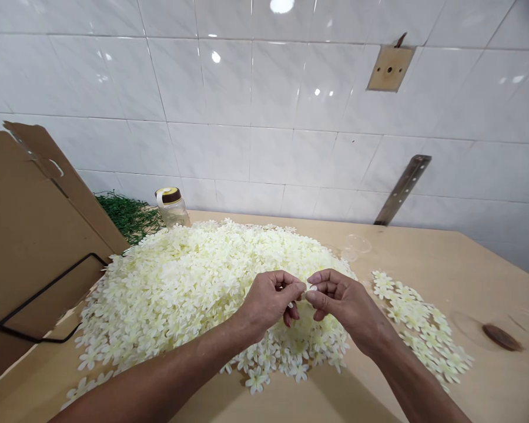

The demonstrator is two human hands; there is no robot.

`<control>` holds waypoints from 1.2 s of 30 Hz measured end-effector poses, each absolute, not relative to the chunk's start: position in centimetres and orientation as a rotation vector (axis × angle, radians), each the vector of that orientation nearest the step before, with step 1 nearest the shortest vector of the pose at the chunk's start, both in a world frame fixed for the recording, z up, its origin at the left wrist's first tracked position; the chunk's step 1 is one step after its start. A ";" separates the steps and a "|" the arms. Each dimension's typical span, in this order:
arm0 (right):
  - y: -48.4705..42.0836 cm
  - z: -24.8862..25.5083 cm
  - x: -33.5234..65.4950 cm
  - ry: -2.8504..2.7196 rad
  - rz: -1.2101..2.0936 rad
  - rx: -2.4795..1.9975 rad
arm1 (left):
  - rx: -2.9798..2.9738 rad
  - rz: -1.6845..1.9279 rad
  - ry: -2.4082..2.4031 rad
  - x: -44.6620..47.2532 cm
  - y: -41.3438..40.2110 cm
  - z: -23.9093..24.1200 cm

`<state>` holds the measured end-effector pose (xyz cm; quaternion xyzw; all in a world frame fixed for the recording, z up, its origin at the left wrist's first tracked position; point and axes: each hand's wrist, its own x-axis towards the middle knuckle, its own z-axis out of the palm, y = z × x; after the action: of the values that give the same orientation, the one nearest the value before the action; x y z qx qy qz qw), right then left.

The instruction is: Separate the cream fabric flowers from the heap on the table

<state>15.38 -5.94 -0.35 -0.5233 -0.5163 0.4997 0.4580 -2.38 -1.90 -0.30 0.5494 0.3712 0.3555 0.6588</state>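
Observation:
My left hand (271,301) and my right hand (344,298) meet above the front right of a big heap of artificial flowers (194,270), white with pale yellow middles. Both hands are closed in a pinch, fingertips nearly touching. Between them shows a bit of a small white flower (311,288), mostly covered by the fingers. A further bit of white peeks out under my left fingers; I cannot make out whether it is the same flower. Loose blossoms (256,379) lie on the wooden table below my wrists.
A smaller spread of flowers (423,329) lies to the right. Behind the heap stand a clear bottle with a brown-yellow lid (171,205) and green plastic stems (130,216). A cardboard box (30,235) with a black wire frame (48,288) stands left. A metal bracket (403,189) leans at the tiled wall.

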 end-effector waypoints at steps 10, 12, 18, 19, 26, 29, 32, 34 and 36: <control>-5.9 -1.1 14.9 -1.282 1.197 -1.279 | 1.402 0.917 0.928 -2.5 -2.5 -0.1; -5.9 -1.2 14.9 -1.262 1.146 -1.284 | 1.363 0.900 0.912 -2.5 -2.5 0.2; -6.1 -1.5 15.2 -1.322 1.067 -1.325 | 1.166 0.852 0.834 -2.5 -2.1 0.4; -6.2 -1.5 15.2 -1.323 1.075 -1.319 | 1.150 0.842 0.828 -2.5 -2.0 0.3; -6.2 -1.2 14.8 -1.245 1.084 -1.289 | 1.098 0.738 0.804 -2.6 -1.8 -0.2; -6.2 -1.3 14.9 -1.263 1.074 -1.299 | 1.075 0.700 0.780 -2.6 -1.9 0.0; -6.1 -1.4 15.0 -1.303 1.085 -1.319 | 1.061 0.674 0.757 -2.7 -2.0 0.4; -6.0 -1.6 15.0 -1.328 1.109 -1.317 | 1.065 0.654 0.737 -2.7 -2.1 0.6; -6.0 -1.7 14.9 -1.337 1.146 -1.305 | 1.060 0.660 0.723 -2.8 -2.1 0.7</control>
<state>14.90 -6.04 -1.72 -0.5296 -0.5426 0.4649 0.4572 -2.77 -2.09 0.71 0.4852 0.3308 0.3022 0.7509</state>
